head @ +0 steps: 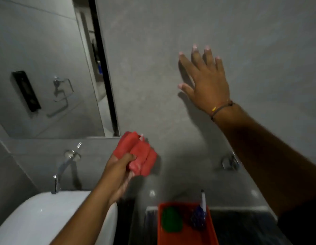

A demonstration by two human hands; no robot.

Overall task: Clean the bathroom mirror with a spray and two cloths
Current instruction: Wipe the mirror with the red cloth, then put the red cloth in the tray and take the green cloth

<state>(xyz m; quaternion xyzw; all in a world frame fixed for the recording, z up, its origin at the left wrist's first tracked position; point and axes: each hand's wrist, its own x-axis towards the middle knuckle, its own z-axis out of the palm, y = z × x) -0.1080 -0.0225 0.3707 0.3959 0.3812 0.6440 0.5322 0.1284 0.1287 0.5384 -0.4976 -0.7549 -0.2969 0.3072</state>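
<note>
The left hand [118, 172] grips the red cloth [138, 153], bunched, below the mirror [47, 68] corner. Most of the cloth bulges above the fingers. It likely handles soft, light and compressible (no fragile points); regrip by its middle. The right hand [204, 82] rests flat, fingers spread, holding nothing.

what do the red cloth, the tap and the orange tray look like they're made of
Red cloth: soft fabric, matte; it bunches into folds in the left hand.
Tap: metal, probably chrome-plated; shiny with bright highlights.
Orange tray: likely plastic; smooth, evenly coloured, with thin straight walls.
The picture is blurry, so these are best guesses.
</note>
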